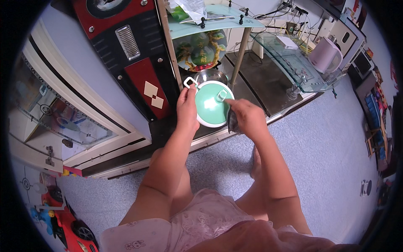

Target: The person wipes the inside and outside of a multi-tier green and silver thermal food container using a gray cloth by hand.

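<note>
A round container with a glossy mint-green lid [210, 108], white rim and square white loop handle [190, 82] is held up in front of me. Around its left side my left hand [187, 108] grips it, thumb by the handle. My right hand [248, 115] is at the lid's right side, a finger at or very near the small green knob [222, 94]. A dark grey cloth [232, 121] hangs from under the right hand's fingers. Behind the container stands a shiny metal bowl [210, 75], partly hidden by it.
A tall black-and-red speaker [124, 63] rises at left, beside a glass-fronted cabinet door [66, 110]. Glass shelves [217, 26] hold packets above; a pink electric kettle [325, 55], white box [286, 42] and tangled cables sit at right. A red toy car [74, 226] is lower left.
</note>
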The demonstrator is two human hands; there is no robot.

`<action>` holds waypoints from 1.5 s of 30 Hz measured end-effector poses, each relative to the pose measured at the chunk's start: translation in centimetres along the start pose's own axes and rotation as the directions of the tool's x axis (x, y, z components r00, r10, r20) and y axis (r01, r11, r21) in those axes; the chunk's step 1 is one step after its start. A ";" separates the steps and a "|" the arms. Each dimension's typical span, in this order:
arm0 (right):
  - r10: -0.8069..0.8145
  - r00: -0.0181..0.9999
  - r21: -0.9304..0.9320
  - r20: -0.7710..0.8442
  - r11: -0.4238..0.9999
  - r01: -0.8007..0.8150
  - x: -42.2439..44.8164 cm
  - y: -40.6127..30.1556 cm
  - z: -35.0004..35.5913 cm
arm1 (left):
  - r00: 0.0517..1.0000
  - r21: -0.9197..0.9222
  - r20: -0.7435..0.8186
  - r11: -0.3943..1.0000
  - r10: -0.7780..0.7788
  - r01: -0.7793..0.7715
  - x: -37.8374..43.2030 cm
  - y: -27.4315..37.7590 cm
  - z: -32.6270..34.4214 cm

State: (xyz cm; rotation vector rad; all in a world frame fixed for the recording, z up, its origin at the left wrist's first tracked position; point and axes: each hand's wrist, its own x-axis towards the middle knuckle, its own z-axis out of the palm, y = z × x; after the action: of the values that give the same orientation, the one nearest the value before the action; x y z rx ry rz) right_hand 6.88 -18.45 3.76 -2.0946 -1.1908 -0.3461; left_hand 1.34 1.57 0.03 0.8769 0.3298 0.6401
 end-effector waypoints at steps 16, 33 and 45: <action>0.087 0.995 -0.095 0.052 0.992 -0.082 -0.5 -0.9 1.3 | 0.999 -0.031 0.024 0.999 0.028 -0.027 -0.1 -0.7 0.0; 0.366 0.920 0.109 -0.143 0.929 -0.353 0.2 0.5 1.1 | 0.971 0.080 0.215 0.989 0.102 -0.121 -1.3 0.5 0.6; 0.323 0.915 0.262 -0.243 0.930 -0.259 0.5 1.0 2.0 | 0.947 0.291 0.281 0.927 0.155 -0.238 -1.9 0.3 0.7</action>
State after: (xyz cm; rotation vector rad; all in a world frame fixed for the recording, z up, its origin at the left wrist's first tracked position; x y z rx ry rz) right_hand 7.76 -17.14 2.15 -1.9123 -0.6996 -0.3388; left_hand 0.11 0.04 0.69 1.3059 0.1141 0.6613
